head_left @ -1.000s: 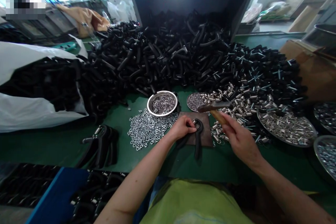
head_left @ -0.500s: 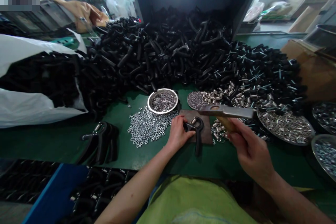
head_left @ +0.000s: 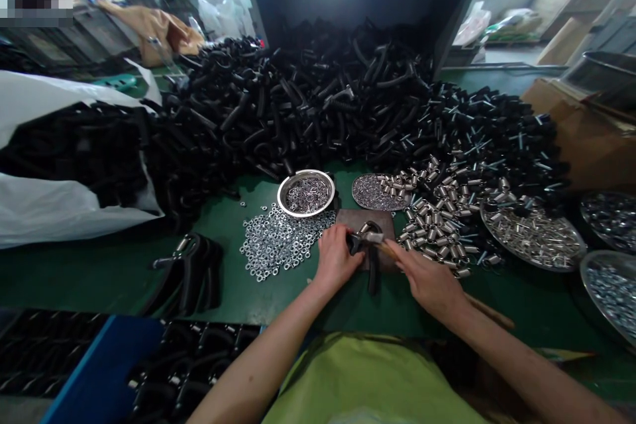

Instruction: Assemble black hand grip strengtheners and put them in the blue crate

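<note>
My left hand [head_left: 336, 253] is closed around one arm of a black hand grip strengthener [head_left: 372, 273] with a metal coil spring at its top. It lies on a flat dark metal plate [head_left: 348, 217]. In my right hand [head_left: 433, 281] is a hammer [head_left: 373, 237], gripped by its wooden handle, which sticks out behind the wrist. The hammer's head is down at the grip strengthener near the spring; whether they touch I cannot tell. Loose metal nuts [head_left: 278, 245] are spread left of my left hand. Coil springs [head_left: 437, 232] lie beyond my right hand.
A steel bowl [head_left: 283, 199] of small metal parts stands behind the plate, beside a dish of tiny parts [head_left: 370, 191]. Black handles [head_left: 308, 99] heap up behind. At right are more trays [head_left: 561, 265]. Several finished-looking grips [head_left: 199, 271] stand at left.
My right hand has swung the hammer down and left, from raised above the springs onto the grip strengthener. My left hand stays on the grip strengthener.
</note>
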Tool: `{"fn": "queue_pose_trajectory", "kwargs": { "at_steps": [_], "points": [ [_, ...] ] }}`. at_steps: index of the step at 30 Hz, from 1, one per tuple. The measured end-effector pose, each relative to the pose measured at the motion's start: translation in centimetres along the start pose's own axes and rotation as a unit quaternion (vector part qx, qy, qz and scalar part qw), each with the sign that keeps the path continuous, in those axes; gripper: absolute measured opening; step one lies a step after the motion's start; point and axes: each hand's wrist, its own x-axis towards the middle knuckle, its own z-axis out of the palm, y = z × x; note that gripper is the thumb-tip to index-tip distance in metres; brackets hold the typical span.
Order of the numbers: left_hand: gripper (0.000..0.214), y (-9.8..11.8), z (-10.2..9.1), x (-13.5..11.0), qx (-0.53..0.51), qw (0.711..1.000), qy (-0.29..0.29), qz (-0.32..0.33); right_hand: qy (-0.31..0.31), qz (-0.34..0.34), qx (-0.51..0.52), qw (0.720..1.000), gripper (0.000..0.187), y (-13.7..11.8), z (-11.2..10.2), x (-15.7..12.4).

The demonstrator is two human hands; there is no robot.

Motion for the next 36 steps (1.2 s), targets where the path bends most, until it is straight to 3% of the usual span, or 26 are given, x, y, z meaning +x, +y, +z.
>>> {"fn": "queue_pose_trajectory", "kwargs": {
  "at_steps": [2, 5, 8, 11, 13, 15, 18, 21, 24, 30, 36],
  "points": [
    [0.042, 0.1, 0.0, 0.1, 0.012, 1.000, -0.006, 0.016, -0.039, 0.006, -0.011, 0.999, 0.044, 0.4, 0.5, -0.7],
    [0.035, 0.3, -0.1, 0.2, 0.005, 0.998, -0.003, 0.055, 0.004, -0.026, 0.011, 1.000, 0.046, 1.2, 0.4, -2.9],
    [0.032, 0.1, -0.7, 0.2, -0.012, 0.997, 0.037, 0.073, 0.020, -0.092, 0.004, 0.996, 0.049, 2.3, 0.4, -6.2],
    [0.033, -0.8, -2.1, 0.1, -0.024, 0.994, 0.086, 0.054, -0.016, -0.124, -0.045, 0.991, 0.050, 3.0, 1.2, -8.8],
    [0.032, -1.8, -3.2, -0.2, -0.040, 0.994, 0.097, 0.029, -0.038, -0.125, -0.057, 0.990, 0.044, 2.9, 1.9, -9.0],
    [0.032, -2.7, -4.0, -0.8, -0.057, 0.994, 0.091, 0.007, -0.044, -0.111, -0.024, 0.993, 0.035, 2.4, 2.3, -7.6],
    [0.032, -3.4, -4.5, -2.0, -0.062, 0.995, 0.073, -0.011, -0.017, -0.054, 0.085, 0.995, 0.024, 1.5, 3.1, -2.9],
    [0.031, -3.1, -4.3, -3.1, -0.051, 0.997, 0.056, -0.018, 0.005, 0.026, 0.167, 0.986, 0.017, 0.7, 4.4, 2.7],
    [0.032, -2.6, -3.9, -3.7, -0.045, 0.997, 0.055, -0.013, -0.009, 0.065, 0.200, 0.978, 0.010, 0.4, 6.0, 6.6],
    [0.034, -2.0, -3.1, -3.4, -0.034, 0.998, 0.043, 0.011, -0.017, 0.108, 0.268, 0.957, 0.010, 0.7, 6.3, 7.9],
    [0.034, -1.4, -1.7, -2.2, -0.037, 0.998, 0.026, 0.032, -0.035, 0.162, 0.396, 0.903, 0.023, 1.1, 5.4, 8.6]
  ]
}}
